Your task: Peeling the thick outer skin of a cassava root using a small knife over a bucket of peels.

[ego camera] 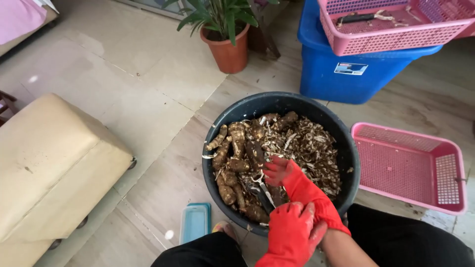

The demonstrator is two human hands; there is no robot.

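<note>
I'm over a dark round tub [341,133] on the tile floor, half brown unpeeled roots [236,148], half peel scraps [311,146]. Right hand [284,173], red glove, sits inside the tub, fingers loosely curled, touching the roots just beside a peeler [261,187] lying on the pile; not gripping it afaict. Left hand [292,232], also red glove, is clamped round the right wrist/glove cuff, looks like seating the glove. Read: glove adjust step, mid-batch, plenty of roots unpeeled. Next move needs left to release the cuff, right to close on the peeler handle. Empty pink basket [410,165] to the right, near the tub
</note>
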